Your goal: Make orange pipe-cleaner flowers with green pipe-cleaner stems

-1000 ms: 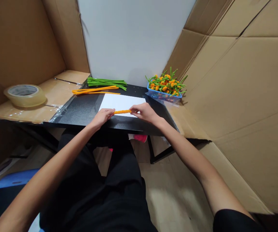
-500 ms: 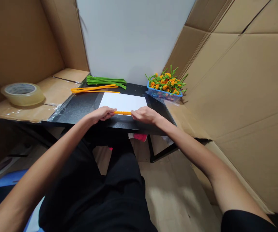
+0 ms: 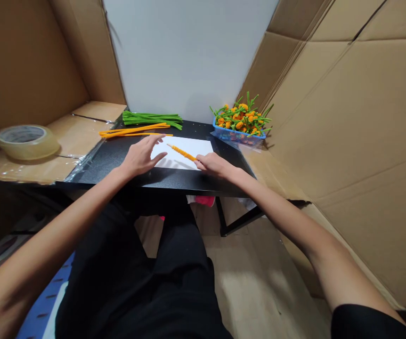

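An orange pipe cleaner (image 3: 182, 152) is coiled around a thin stick whose pale tip shows at its left end. My right hand (image 3: 213, 164) grips the right end of this coiled stick, over a white sheet (image 3: 203, 145). My left hand (image 3: 142, 157) is off the stick, at the sheet's left edge, fingers and thumb spread with nothing between them. Straight orange pipe cleaners (image 3: 134, 130) lie just beyond my left hand, and a bundle of green ones (image 3: 151, 118) lies behind them.
At the back right, a blue basket (image 3: 238, 137) holds many orange and green pipe-cleaner pieces. A large roll of clear tape (image 3: 26, 142) rests on cardboard at the left. Cardboard walls stand on both sides of the black table (image 3: 97, 165).
My left hand has let go of the coiled stick's left end, opened and moved up and left. The stick now slants, its left end raised away from me, still in my right hand.
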{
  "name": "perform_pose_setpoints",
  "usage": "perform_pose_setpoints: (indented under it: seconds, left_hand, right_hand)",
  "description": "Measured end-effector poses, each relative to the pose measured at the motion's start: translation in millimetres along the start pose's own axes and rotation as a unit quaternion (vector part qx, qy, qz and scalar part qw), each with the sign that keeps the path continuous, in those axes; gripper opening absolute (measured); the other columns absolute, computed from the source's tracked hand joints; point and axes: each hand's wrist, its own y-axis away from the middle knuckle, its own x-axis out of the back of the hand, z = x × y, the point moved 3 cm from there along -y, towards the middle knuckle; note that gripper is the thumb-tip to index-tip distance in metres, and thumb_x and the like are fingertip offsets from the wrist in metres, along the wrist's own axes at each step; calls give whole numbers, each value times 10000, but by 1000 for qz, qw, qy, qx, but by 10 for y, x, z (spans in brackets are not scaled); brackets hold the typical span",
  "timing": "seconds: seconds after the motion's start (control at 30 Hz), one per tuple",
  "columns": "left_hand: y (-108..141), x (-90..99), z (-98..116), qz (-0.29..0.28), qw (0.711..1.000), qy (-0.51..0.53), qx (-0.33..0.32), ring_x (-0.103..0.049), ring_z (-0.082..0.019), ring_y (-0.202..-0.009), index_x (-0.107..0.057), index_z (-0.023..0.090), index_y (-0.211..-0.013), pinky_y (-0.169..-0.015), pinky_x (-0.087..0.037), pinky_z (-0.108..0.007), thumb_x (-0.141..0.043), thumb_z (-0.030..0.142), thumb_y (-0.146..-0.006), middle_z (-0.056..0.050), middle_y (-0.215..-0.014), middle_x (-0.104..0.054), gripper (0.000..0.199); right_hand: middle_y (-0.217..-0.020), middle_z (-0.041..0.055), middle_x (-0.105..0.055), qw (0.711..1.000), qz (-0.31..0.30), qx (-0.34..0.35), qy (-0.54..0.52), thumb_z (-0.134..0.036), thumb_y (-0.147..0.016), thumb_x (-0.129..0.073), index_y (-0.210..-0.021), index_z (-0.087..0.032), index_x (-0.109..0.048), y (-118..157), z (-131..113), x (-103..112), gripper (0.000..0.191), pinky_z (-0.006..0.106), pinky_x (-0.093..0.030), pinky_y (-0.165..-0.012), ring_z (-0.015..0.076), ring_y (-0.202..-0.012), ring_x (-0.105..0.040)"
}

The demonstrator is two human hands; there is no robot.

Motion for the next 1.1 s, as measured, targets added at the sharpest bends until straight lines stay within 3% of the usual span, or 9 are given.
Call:
perform_pose_setpoints:
  seconds: [0.07,0.13,0.2,0.3,0.4,0.63,0.9,1.03,1.1]
  left_hand:
    - [32,-66,7,-21,993,-72,-86,-548,-298,-1269,-481,165,-1438,-1039,-425,-390,-553,457,-948,-158,-1424,-562,576]
    - [44,-146,15,-45,982,-113,-146,-533,-303,-1297,-488,153,-1440,-1067,-408,-400,-533,404,-974,-160,-1441,-557,531]
    - [31,-198,16,-40,975,-139,-169,-588,-282,-1211,-573,143,-1345,-1015,-444,-386,-499,341,-998,-152,-1327,-641,406]
    - [10,-244,14,-46,967,-173,-184,-654,-230,-943,-682,153,-1090,-789,-491,-327,-451,245,-1013,-106,-1020,-727,260]
    - [9,-254,15,-63,958,-193,-202,-632,-199,-819,-684,167,-977,-639,-437,-289,-466,195,-1000,-71,-878,-704,222]
    - [-36,-252,-50,-81,939,-250,-221,-620,-192,-793,-674,155,-958,-630,-409,-297,-507,145,-971,-57,-848,-696,168]
    - [-365,-338,-385,-148,952,-217,-156,-640,-195,-810,-667,141,-927,-616,-400,-292,-491,145,-984,-67,-872,-714,184]
    - [-525,-342,-506,-173,944,-219,-176,-640,-208,-848,-668,134,-966,-721,-440,-313,-443,184,-1011,-84,-914,-708,235]
    - [-576,-354,-461,-160,943,-212,-200,-634,-240,-985,-649,125,-1126,-870,-447,-353,-447,251,-1021,-111,-1047,-705,260]
  right_hand:
    - [-546,-3,-625,994,-26,-21,-105,-258,-949,-411,-723,-206,-535,7,33,31,263,243,-377,-512,121,-455,-537]
    - [-527,-16,-625,975,-69,-29,-211,-348,-956,-424,-714,-212,-501,22,39,33,288,223,-390,-460,111,-410,-541]
    - [-522,-13,-636,942,-118,-34,-312,-465,-930,-490,-716,-210,-490,41,17,14,333,211,-397,-421,109,-387,-546]
    - [-530,-1,-654,917,-166,-36,-361,-543,-898,-535,-720,-199,-502,65,-38,-7,388,204,-407,-401,107,-380,-552]
    - [-542,4,-653,929,-175,-34,-324,-474,-914,-523,-717,-190,-525,66,-59,3,346,202,-419,-418,109,-406,-565]
    - [-584,5,-635,960,-143,-5,-240,-371,-891,-538,-707,-159,-611,-69,31,63,290,208,-434,-497,105,-478,-574]
    - [-546,10,-609,986,-40,69,-147,-339,-916,-516,-635,-153,-604,-483,234,141,348,212,-404,-536,114,-490,-584]
    - [-546,1,-614,986,-33,79,-146,-331,-975,-466,-734,-142,-657,-603,339,85,362,221,-390,-591,106,-504,-549]
    - [-541,-9,-590,989,-19,67,-134,-313,-985,-458,-742,-143,-662,-618,386,44,360,224,-359,-591,101,-504,-504]
